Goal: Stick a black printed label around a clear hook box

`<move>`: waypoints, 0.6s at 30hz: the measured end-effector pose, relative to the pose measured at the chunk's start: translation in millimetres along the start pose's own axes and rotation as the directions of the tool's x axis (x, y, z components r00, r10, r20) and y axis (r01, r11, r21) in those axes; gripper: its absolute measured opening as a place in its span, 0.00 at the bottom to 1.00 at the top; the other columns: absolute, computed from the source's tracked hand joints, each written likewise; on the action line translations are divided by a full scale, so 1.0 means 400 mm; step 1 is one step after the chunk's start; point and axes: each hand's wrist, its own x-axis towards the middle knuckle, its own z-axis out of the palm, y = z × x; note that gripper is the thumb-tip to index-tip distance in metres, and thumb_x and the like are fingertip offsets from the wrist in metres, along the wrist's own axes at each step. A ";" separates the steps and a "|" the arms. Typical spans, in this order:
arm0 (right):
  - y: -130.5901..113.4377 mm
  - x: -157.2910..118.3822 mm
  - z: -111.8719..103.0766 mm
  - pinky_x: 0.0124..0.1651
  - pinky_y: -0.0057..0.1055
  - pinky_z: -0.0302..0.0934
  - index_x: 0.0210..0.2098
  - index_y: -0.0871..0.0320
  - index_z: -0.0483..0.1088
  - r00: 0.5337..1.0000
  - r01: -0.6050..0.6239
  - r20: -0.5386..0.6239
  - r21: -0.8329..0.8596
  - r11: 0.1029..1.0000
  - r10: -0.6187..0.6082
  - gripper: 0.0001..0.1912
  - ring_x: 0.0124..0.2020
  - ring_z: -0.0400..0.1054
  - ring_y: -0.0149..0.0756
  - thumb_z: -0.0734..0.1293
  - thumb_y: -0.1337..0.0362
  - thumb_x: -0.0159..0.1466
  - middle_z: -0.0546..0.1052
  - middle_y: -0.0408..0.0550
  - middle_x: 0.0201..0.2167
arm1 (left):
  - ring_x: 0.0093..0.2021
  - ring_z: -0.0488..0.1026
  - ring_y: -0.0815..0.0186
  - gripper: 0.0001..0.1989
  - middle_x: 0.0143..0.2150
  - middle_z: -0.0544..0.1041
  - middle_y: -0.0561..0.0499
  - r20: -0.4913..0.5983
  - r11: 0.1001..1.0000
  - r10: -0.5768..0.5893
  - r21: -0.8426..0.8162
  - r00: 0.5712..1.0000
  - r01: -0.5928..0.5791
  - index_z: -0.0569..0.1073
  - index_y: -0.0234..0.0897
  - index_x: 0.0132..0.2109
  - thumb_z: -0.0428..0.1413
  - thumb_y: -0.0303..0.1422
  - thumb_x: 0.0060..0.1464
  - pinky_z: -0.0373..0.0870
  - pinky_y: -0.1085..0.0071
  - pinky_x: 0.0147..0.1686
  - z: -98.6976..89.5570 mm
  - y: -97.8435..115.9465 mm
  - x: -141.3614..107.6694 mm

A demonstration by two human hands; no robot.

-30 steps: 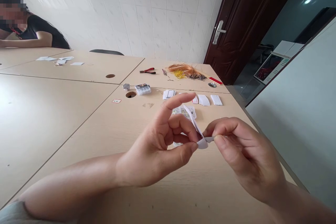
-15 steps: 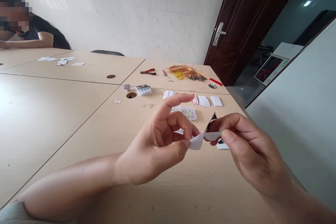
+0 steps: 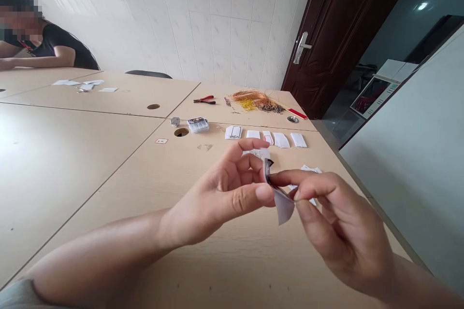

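Working above the bench. With left hand in thumb-and-fingers grip and right hand in thumb-and-forefinger grip, pinching separate spots on bent paper, midair between both. Brace with left, ease right gently, keep pinch light, avoid stray creases.

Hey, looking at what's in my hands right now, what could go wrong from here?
The bent card might crease or tear, curved as it is between your left hand and right hand. If your fingertip grip slips, it could drop to the tabletop, perhaps among the white cards behind your right hand.
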 end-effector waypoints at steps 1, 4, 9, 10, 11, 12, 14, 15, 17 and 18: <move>0.002 -0.003 0.002 0.59 0.27 0.66 0.43 0.48 0.64 0.999 0.039 0.018 -0.034 0.999 -0.039 0.07 0.55 0.74 0.30 0.64 0.68 0.70 0.79 0.40 0.54 | 0.43 0.76 0.65 0.27 0.43 0.77 0.52 -0.015 0.999 -0.012 0.031 1.000 0.012 0.65 0.48 0.59 0.67 0.39 0.57 0.77 0.68 0.43 0.001 0.000 0.000; 0.005 -0.004 0.004 0.57 0.25 0.67 0.44 0.49 0.64 0.997 0.081 0.022 -0.085 0.993 -0.079 0.08 0.54 0.75 0.29 0.64 0.69 0.69 0.80 0.40 0.52 | 0.43 0.76 0.65 0.34 0.41 0.77 0.52 -0.067 0.993 -0.072 0.086 0.995 0.078 0.60 0.49 0.62 0.69 0.37 0.55 0.76 0.68 0.44 0.007 0.002 -0.002; -0.003 0.003 -0.005 0.54 0.26 0.71 0.43 0.46 0.65 0.996 -0.092 -0.007 0.039 0.995 0.092 0.05 0.51 0.77 0.30 0.62 0.65 0.73 0.81 0.38 0.51 | 0.40 0.76 0.65 0.36 0.40 0.79 0.51 -0.063 0.993 -0.072 0.084 0.995 0.078 0.59 0.49 0.64 0.69 0.32 0.55 0.75 0.70 0.39 0.011 0.009 -0.004; -0.007 0.005 -0.009 0.53 0.26 0.72 0.43 0.46 0.66 0.993 -0.122 -0.004 0.067 0.990 0.122 0.05 0.51 0.77 0.30 0.62 0.65 0.73 0.81 0.38 0.50 | 0.39 0.76 0.66 0.35 0.40 0.79 0.51 -0.050 0.995 -0.067 0.072 0.997 0.070 0.60 0.49 0.63 0.68 0.31 0.55 0.75 0.72 0.38 0.011 0.010 -0.003; -0.010 0.008 -0.011 0.53 0.26 0.72 0.42 0.46 0.66 0.990 -0.138 -0.004 0.092 0.986 0.139 0.05 0.50 0.78 0.31 0.62 0.65 0.73 0.82 0.38 0.50 | 0.39 0.77 0.67 0.33 0.40 0.80 0.52 -0.034 0.996 -0.062 0.055 0.998 0.064 0.61 0.48 0.63 0.68 0.30 0.56 0.74 0.73 0.37 0.010 0.012 -0.003; -0.013 0.010 -0.014 0.52 0.26 0.73 0.42 0.46 0.67 0.989 -0.145 -0.003 0.115 0.983 0.147 0.05 0.50 0.78 0.32 0.63 0.65 0.73 0.83 0.38 0.49 | 0.39 0.78 0.67 0.31 0.40 0.81 0.51 -0.017 0.998 -0.056 0.038 0.998 0.057 0.62 0.48 0.62 0.67 0.29 0.57 0.74 0.74 0.37 0.008 0.013 -0.002; -0.017 0.015 -0.018 0.50 0.26 0.74 0.40 0.46 0.68 0.988 -0.153 0.000 0.160 0.975 0.155 0.06 0.49 0.79 0.33 0.63 0.65 0.73 0.83 0.38 0.48 | 0.39 0.79 0.67 0.29 0.42 0.83 0.51 0.006 0.999 -0.045 0.014 0.999 0.045 0.64 0.48 0.61 0.66 0.27 0.58 0.74 0.74 0.38 0.005 0.015 0.000; -0.018 0.017 -0.020 0.49 0.26 0.74 0.40 0.47 0.68 0.987 -0.155 -0.002 0.185 0.971 0.158 0.06 0.48 0.80 0.32 0.63 0.65 0.73 0.84 0.38 0.47 | 0.41 0.80 0.66 0.27 0.43 0.83 0.50 0.008 0.999 -0.044 0.009 0.999 0.044 0.65 0.48 0.61 0.65 0.27 0.59 0.75 0.73 0.39 0.004 0.016 0.001; -0.018 0.017 -0.022 0.47 0.24 0.74 0.40 0.47 0.67 0.985 -0.169 -0.001 0.237 0.957 0.174 0.06 0.47 0.80 0.31 0.63 0.64 0.74 0.84 0.37 0.47 | 0.42 0.81 0.65 0.24 0.44 0.84 0.50 0.009 0.999 -0.037 0.007 0.999 0.037 0.67 0.48 0.61 0.63 0.26 0.61 0.75 0.71 0.41 0.002 0.015 0.002; -0.017 0.016 -0.023 0.46 0.24 0.74 0.39 0.47 0.67 0.983 -0.181 0.006 0.263 0.948 0.186 0.06 0.47 0.79 0.31 0.62 0.64 0.74 0.83 0.37 0.47 | 0.42 0.81 0.64 0.23 0.44 0.84 0.50 0.016 1.000 -0.030 0.004 0.999 0.030 0.69 0.48 0.61 0.62 0.26 0.62 0.75 0.70 0.41 0.002 0.014 0.003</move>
